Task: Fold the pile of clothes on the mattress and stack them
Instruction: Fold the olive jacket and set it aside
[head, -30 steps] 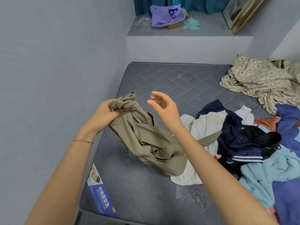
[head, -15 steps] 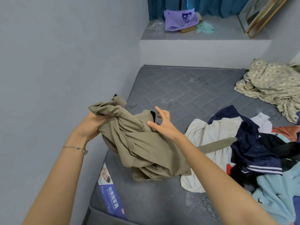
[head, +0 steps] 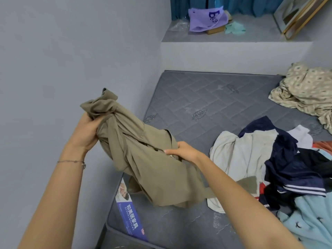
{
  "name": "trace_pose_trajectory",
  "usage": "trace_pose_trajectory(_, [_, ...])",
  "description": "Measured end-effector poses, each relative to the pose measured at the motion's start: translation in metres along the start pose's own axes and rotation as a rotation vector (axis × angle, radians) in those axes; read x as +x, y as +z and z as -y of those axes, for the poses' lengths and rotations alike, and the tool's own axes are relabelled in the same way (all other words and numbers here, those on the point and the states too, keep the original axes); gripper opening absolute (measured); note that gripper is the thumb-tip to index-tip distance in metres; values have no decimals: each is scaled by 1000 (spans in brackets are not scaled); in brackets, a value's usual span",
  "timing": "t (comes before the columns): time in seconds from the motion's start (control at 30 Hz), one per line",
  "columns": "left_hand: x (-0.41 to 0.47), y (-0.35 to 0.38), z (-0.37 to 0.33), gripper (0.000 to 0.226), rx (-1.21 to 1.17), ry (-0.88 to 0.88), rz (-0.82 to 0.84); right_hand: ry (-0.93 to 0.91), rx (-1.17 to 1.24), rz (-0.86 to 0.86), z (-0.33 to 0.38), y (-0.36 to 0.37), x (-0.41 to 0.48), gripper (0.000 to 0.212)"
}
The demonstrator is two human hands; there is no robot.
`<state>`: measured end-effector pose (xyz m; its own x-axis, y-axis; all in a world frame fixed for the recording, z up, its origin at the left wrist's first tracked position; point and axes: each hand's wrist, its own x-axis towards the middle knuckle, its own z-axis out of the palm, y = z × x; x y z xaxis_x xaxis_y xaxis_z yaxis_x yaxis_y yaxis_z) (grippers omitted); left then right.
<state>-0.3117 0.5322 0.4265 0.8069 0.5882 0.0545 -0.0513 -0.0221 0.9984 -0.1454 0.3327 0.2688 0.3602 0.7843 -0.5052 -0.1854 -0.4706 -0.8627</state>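
Olive garment [head: 143, 164] gripped by both hands, unfolded.

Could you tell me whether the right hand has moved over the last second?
Yes: the right hand has dropped below the top of the cream garment and now grips the olive garment.

purple bag [head: 206, 19] on ledge [head: 260, 34] | teal curtain [head: 179, 8] | gold-framed picture [head: 294, 11] leaning

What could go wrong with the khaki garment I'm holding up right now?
1. The khaki garment is twisted where the left hand grips it; folding it so would likely come out lumpy.
2. Its loose end lies on the pile past the right hand; lifting may drag the cream garment along.
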Motion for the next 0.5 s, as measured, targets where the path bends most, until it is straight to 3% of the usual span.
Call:
trace_pose_trajectory(0.1, [11, -5, 21, 15, 159, -59, -167, -84, 106, -144, 10, -13, -6, 4])
trace_pose_trajectory(0.23, [18, 4, 61, 6, 346, -150, -261, -130, 142, -324, 15, -31, -21, 16])
trace_pose_trajectory(0.5, [25, 39, 85, 13, 517, -253, -66, -238, 311, -745, 32, -78, -84, 10])
